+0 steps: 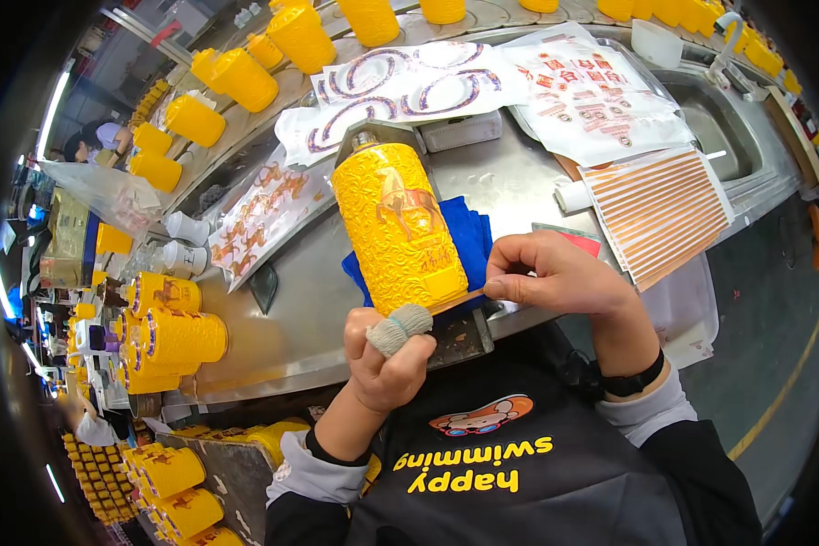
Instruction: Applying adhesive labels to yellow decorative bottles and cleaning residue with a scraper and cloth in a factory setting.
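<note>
A yellow embossed bottle [396, 227] with a horse decal lies tilted, its neck pointing away from me and its base toward me. A blue cloth [469, 232] is bunched beneath it. My left hand [387, 355] is closed at the base, with a grey knitted finger cover [400, 329] pressed to the bottle's lower edge. My right hand [555, 273] pinches the end of a thin gold strip [460, 301] between thumb and forefinger. The strip runs along the base rim to the grey cover, where its other end is hidden.
Decal sheets [409, 86] cover the steel table beyond the bottle. A sheet of gold strips [655, 214] lies at right, before a sink [714, 118]. Yellow bottles and jars [187, 337] stand in a cluster at left. More yellow bottles [300, 36] line a conveyor at the back.
</note>
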